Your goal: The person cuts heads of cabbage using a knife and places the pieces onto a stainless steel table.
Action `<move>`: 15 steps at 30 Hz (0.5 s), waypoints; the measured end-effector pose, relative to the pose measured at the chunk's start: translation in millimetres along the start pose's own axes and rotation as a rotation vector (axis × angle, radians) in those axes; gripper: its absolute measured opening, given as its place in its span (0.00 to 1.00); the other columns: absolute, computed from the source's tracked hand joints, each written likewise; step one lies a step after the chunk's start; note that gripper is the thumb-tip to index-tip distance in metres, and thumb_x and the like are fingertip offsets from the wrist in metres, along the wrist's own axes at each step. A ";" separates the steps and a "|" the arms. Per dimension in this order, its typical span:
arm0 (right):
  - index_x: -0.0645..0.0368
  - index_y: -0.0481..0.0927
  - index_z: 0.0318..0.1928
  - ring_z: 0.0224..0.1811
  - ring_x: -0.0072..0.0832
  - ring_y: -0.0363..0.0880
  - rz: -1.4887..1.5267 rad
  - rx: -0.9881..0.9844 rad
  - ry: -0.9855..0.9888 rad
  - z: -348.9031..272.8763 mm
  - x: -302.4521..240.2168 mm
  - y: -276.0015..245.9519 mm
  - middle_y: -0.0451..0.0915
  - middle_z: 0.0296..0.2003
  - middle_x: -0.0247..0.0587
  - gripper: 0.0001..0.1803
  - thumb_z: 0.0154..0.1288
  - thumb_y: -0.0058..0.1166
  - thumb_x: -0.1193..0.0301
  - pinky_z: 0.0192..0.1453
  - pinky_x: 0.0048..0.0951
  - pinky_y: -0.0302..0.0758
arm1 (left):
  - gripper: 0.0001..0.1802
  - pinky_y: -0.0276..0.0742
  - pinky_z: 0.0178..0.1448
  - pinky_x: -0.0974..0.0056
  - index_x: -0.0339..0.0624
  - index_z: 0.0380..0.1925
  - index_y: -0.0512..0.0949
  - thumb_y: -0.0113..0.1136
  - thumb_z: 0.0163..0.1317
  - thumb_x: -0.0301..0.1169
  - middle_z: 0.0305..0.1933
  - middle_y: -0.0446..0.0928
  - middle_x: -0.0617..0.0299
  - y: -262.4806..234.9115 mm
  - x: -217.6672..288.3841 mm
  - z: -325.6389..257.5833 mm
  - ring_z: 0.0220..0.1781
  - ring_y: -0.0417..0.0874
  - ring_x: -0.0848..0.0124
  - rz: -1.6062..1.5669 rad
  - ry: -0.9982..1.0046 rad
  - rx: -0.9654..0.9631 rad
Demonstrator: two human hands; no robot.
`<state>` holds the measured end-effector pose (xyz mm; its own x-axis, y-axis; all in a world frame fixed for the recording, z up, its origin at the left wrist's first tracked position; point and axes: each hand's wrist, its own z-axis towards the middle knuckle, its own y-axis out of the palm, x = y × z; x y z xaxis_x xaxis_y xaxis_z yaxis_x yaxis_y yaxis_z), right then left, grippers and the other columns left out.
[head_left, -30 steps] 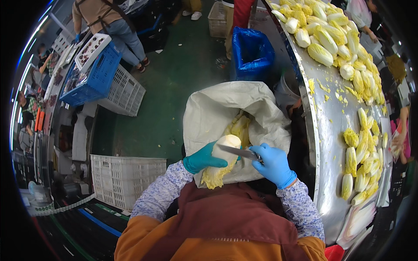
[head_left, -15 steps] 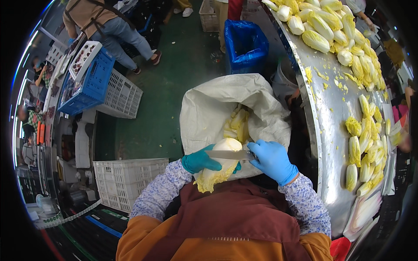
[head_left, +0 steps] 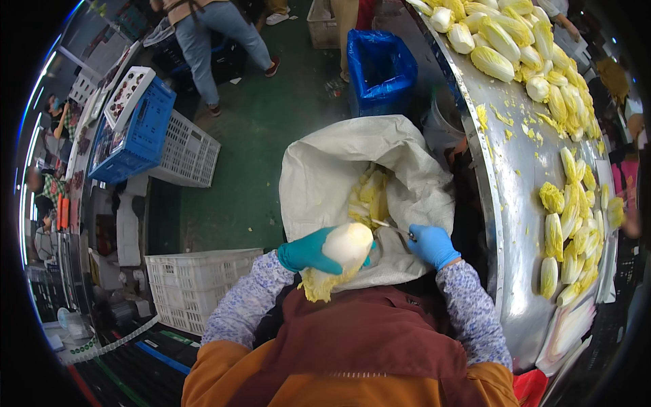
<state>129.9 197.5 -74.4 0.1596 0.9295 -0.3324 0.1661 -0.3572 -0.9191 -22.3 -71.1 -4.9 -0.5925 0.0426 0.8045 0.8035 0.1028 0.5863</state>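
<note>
My left hand [head_left: 308, 252], in a green glove, is wrapped round a napa cabbage [head_left: 347, 245] whose pale base faces up and away from me. Its yellow, ragged leaves hang down toward my apron. In a blue glove, my right hand [head_left: 434, 245] grips a knife [head_left: 405, 234] by its handle. The blade, seen nearly edge-on, points left, a little apart from the cabbage. Beneath both hands gapes a white woven sack [head_left: 315, 159], with loose yellow cabbage leaves [head_left: 368, 197] inside.
A metal table [head_left: 522, 271] on the right bears many napa cabbages [head_left: 502, 41] and leaf scraps. Beyond the sack stand a blue-lined bin [head_left: 383, 95] and a white bucket [head_left: 444, 122]. White crates [head_left: 203, 278] and a blue crate [head_left: 132, 146] stand left. Another person [head_left: 213, 41] stands at the far left.
My right hand has moved right, taking the knife off the cabbage's base. The cabbage has tipped, its base turned more toward the right. The person at the far left has shifted right.
</note>
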 end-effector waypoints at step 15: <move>0.60 0.67 0.62 0.38 0.24 0.79 0.980 0.224 0.214 29.8 -69.2 -46.0 0.80 0.39 0.40 0.36 0.56 0.65 0.61 0.40 0.26 0.77 | 0.33 0.69 0.64 0.62 0.43 0.67 0.58 0.42 0.70 0.52 0.62 0.69 0.59 -21.5 -27.9 49.6 0.58 0.74 0.67 -0.001 0.100 0.558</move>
<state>82.2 152.3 -15.4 0.3008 0.1952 -0.9335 -0.3121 -0.9048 -0.2897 -25.8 -25.3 -44.7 -0.5630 -0.0491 0.8250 0.6347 0.6137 0.4696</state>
